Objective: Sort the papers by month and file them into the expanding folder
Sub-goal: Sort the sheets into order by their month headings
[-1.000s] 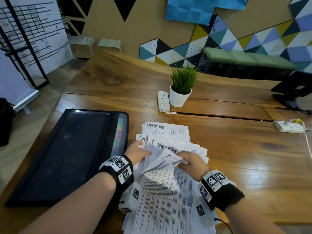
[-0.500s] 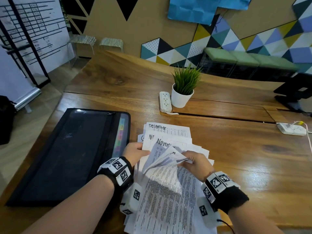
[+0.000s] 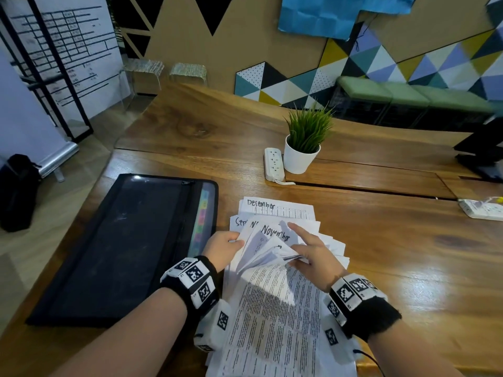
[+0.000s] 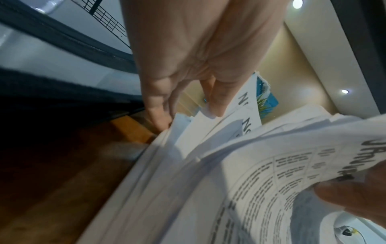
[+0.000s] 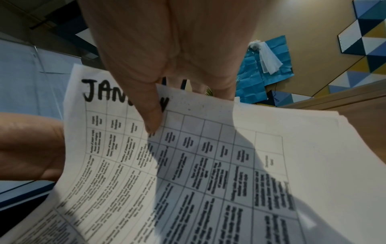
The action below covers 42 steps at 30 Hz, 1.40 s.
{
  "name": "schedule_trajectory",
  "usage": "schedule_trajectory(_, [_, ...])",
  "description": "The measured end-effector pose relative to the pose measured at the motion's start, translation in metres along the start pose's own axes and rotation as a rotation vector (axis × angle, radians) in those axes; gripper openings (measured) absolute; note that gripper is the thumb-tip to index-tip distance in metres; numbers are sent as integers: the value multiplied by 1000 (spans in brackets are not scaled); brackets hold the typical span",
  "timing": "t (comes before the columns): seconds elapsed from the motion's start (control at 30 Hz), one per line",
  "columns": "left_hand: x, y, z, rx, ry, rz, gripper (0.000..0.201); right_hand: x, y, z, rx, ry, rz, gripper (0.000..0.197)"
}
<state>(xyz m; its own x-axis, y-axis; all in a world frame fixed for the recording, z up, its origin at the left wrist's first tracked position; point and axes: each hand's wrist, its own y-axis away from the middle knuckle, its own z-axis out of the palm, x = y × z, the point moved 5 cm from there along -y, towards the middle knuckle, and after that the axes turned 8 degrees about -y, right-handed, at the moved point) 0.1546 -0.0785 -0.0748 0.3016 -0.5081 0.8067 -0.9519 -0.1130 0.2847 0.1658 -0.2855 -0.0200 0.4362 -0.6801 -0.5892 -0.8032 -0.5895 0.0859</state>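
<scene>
arms: bare | wrists: black bands (image 3: 364,308) | markers: black-and-white square tags | cable: thin black, right

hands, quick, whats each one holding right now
Left hand: pinching the left edges of the fanned papers.
Right hand: thumb pinning a lifted January sheet, index finger stretched out.

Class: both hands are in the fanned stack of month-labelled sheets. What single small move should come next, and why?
Probably draw the January sheet free toward the person. The right hand already pinches its top edge, while the left hand pins the November sheets beneath, and the expanding folder lies waiting, tabs showing, at the left.
</scene>
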Motion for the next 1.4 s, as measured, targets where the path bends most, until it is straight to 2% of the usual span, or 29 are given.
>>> schedule_trajectory(0.1, [3, 2, 1, 41, 19, 19, 21, 1, 2, -1, 17, -7, 1, 14])
schedule_trajectory(0.23, [15, 6, -3, 138, 45, 111, 24, 4, 4, -5, 29, -5, -10, 19])
schedule_trajectory(0.37, [24, 10, 2, 96, 279, 96, 36, 5, 3, -6, 30, -21, -13, 19])
schedule_trajectory(0.43, [24, 11, 8, 58, 270, 94, 47, 6, 2, -6, 12, -14, -7, 18])
schedule_trajectory(0.47, [23, 10, 12, 28, 220, 115, 45, 6, 2, -6, 3, -11, -7, 18])
schedule_trajectory(0.57, [20, 11, 22, -88, 116, 148, 21, 7, 0, -5, -39, -29, -16, 22])
schedule_trajectory(0.63, [20, 15, 25, -133, 163, 144, 19, 7, 0, -4, -62, -80, -37, 26])
schedule_trajectory(0.73, [20, 14, 21, -122, 235, 113, 13, 8, 2, -4, -55, -110, -62, 28])
schedule_trajectory(0.77, [17, 12, 20, -132, 279, 71, 21, 7, 2, -4, -46, -104, -62, 28])
schedule_trajectory(0.83, [11, 9, 22, -204, 392, -26, 52, 6, 3, -6, -39, -81, -58, 27])
schedule_trajectory(0.9, [8, 9, 26, -282, 441, -44, 79, 4, 4, -7, -40, -48, -69, 25])
schedule_trajectory(1.03, [5, 12, 28, -289, 477, -29, 100, 8, 1, -8, -43, -21, -44, 18])
schedule_trajectory(1.07, [4, 11, 26, -263, 496, -53, 97, 8, 0, -9, -45, -13, -35, 15])
schedule_trajectory(1.1, [6, 11, 25, -235, 516, -55, 83, 9, -1, -9, -46, -7, -33, 13])
schedule_trajectory(1.17, [8, 8, 21, -171, 514, -21, 42, 8, -3, -11, -35, 1, -57, 13])
schedule_trajectory(1.2, [10, 8, 20, -142, 485, -4, 34, 7, -4, -11, -27, 13, -76, 14])
schedule_trajectory(1.3, [13, 8, 18, -96, 410, 47, 53, 7, -8, -12, -19, 82, -129, 20])
schedule_trajectory(1.4, [13, 6, 16, -58, 443, 21, 29, 6, -11, -14, 1, 152, -156, 18])
